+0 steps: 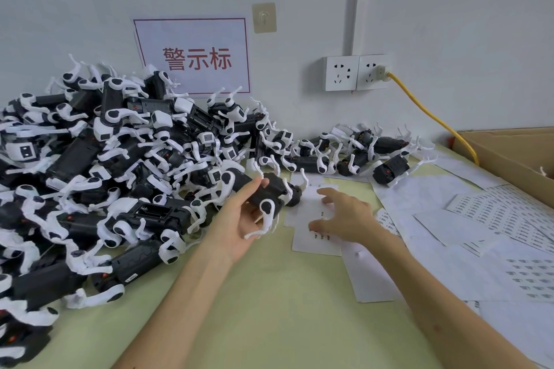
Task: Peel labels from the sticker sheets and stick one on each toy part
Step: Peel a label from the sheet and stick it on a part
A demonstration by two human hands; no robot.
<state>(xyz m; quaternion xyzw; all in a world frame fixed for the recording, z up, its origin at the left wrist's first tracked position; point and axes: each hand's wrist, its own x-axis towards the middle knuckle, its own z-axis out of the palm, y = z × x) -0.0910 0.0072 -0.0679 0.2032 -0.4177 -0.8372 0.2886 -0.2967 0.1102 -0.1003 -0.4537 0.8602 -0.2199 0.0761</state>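
Observation:
My left hand (242, 216) holds a black toy part with white legs (269, 192) just above the table, fingers wrapped around its body. My right hand (344, 216) hovers with spread fingers over a white sticker sheet (311, 241) lying on the green table; its fingertips touch or nearly touch the sheet. A few small dark labels show on that sheet near the fingers. Whether a label sits on a fingertip is too small to tell.
A large heap of black-and-white toy parts (105, 159) fills the left side, and a smaller row (359, 153) lies along the wall. More sticker sheets (494, 219) spread to the right. A cardboard box (509, 153) stands at far right beside a yellow cable (434, 117).

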